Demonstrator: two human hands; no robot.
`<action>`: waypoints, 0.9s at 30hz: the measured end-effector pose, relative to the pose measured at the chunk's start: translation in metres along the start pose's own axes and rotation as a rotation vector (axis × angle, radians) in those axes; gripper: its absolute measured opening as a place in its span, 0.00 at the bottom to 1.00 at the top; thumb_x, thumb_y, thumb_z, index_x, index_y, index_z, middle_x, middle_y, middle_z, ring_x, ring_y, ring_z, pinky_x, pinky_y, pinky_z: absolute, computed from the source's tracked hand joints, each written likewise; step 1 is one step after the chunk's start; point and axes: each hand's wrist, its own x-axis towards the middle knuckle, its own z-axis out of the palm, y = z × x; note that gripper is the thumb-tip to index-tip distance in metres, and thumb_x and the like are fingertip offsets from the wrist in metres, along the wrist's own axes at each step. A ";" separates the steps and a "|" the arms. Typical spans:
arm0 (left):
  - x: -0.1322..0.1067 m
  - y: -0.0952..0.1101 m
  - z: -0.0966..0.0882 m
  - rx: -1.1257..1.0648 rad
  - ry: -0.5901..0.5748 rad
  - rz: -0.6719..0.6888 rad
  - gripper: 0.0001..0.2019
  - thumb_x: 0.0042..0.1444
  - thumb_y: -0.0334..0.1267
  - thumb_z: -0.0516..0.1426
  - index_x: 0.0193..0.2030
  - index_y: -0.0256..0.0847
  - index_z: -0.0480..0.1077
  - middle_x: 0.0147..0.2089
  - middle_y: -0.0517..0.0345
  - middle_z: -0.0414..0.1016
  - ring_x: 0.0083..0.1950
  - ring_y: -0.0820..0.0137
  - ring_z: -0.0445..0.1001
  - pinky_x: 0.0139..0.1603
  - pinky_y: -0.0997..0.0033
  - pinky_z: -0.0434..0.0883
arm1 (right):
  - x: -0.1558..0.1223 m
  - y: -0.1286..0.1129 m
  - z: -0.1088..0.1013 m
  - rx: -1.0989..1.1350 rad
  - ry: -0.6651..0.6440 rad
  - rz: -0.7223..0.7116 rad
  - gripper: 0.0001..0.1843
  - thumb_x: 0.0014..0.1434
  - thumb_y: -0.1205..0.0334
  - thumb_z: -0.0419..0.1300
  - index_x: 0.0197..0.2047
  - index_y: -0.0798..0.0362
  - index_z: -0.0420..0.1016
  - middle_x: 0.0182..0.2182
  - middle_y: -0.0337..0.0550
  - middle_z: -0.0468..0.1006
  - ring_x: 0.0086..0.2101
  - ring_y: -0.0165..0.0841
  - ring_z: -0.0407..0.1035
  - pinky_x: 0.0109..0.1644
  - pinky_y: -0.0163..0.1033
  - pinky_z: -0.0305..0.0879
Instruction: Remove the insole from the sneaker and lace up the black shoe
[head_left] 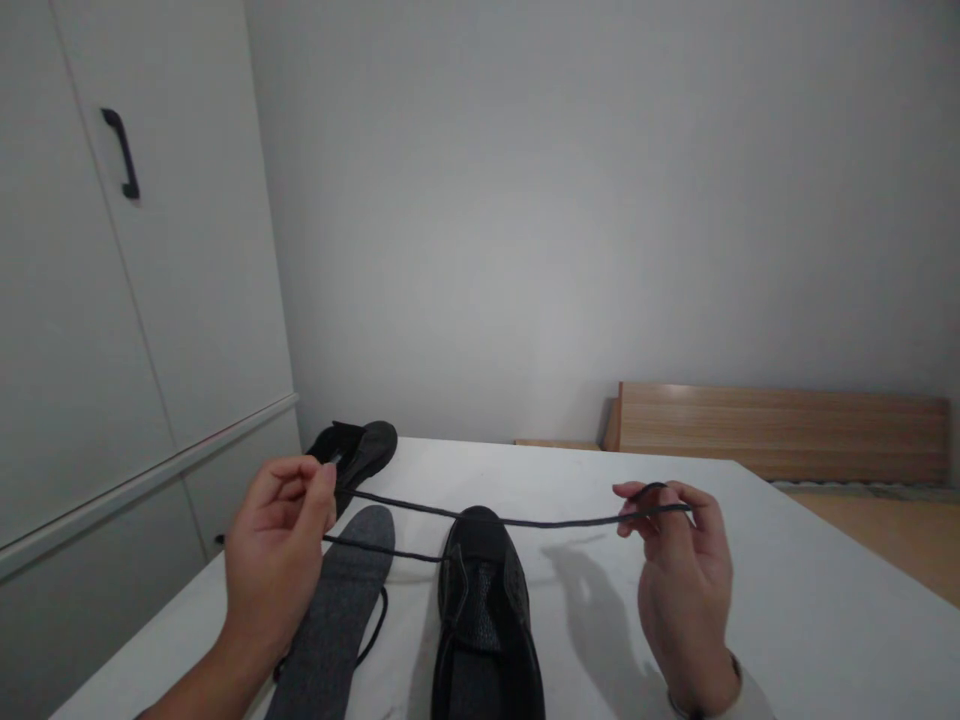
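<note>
A black shoelace (559, 524) stretches almost level between my two hands, above the toe of a black shoe (480, 530). My left hand (281, 540) pinches it at the left, thumb against fingers. At the right, my right hand (682, 575) has its fingers closed round the lace, which bends over them. A lower strand of lace runs from near my left hand to the left side of the shoe's opening. The shoe points away from me, with its tongue and inside visible. A grey insole (337, 610) lies left of it, partly behind my left hand.
Another black shoe (375, 445) sits at the table's far left, partly hidden by my left hand. More lace (381, 620) curls beside the insole. The white table (817, 600) faces a grey wall. A white cabinet (187, 250) stands left; a wooden headboard (780, 430) is at the back right.
</note>
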 end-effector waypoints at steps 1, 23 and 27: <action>0.000 0.003 0.000 0.000 0.033 0.013 0.10 0.59 0.46 0.62 0.38 0.45 0.67 0.24 0.67 0.65 0.24 0.74 0.63 0.23 0.78 0.61 | -0.002 0.001 0.000 -0.040 -0.015 -0.025 0.11 0.63 0.52 0.61 0.39 0.50 0.68 0.36 0.43 0.79 0.27 0.30 0.66 0.32 0.37 0.63; 0.000 0.010 0.005 -0.534 -0.468 -0.357 0.21 0.51 0.48 0.69 0.46 0.43 0.69 0.43 0.55 0.78 0.44 0.66 0.77 0.48 0.70 0.73 | -0.049 -0.048 0.152 0.160 -0.920 0.205 0.08 0.61 0.57 0.60 0.38 0.51 0.75 0.30 0.40 0.77 0.33 0.35 0.74 0.41 0.42 0.73; 0.007 -0.003 0.003 -0.354 -0.447 -0.280 0.22 0.53 0.52 0.67 0.46 0.42 0.68 0.32 0.62 0.73 0.28 0.74 0.68 0.28 0.78 0.66 | -0.049 -0.043 0.155 0.101 -1.034 0.084 0.08 0.60 0.65 0.59 0.41 0.52 0.78 0.39 0.45 0.79 0.41 0.36 0.74 0.48 0.43 0.72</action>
